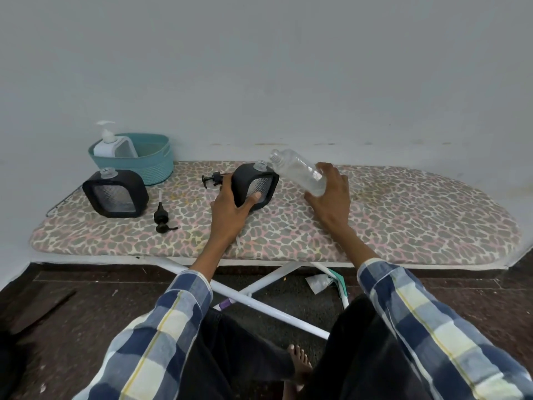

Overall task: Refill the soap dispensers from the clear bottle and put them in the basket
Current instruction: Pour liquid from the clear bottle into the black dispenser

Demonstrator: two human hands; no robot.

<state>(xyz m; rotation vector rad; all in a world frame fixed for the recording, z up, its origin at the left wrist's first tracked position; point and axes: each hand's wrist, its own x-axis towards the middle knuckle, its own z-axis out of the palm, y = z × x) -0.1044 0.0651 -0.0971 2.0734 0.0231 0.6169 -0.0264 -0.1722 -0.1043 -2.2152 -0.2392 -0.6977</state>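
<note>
The right hand (331,194) wraps its fingers round the lower body of the clear bottle (297,173), holding it tilted with the open neck pointing up and left, just beside the mouth of the dispenser it is meant to fill. The tilt looks like the lead-in to a pour; no stream is visible, and how much liquid is in the bottle is hard to tell.

The left hand (230,209) grips that black dispenser (253,183) from its near left side, thumb across the ribbed clear front, apparently to steady it and lean its uncapped neck toward the bottle. Its pump head (212,179) lies just left of it on the ironing board (403,215), probably set aside to free the opening.

Farther left stands a second black dispenser (115,193), also uncapped, with its own pump (163,219) lying near its right side, so it seems to be waiting its turn.

At the far left the teal basket (155,163) rests against the wall, already holding a white pump bottle (108,144) in its left part, with room on the right for the two black ones.
</note>
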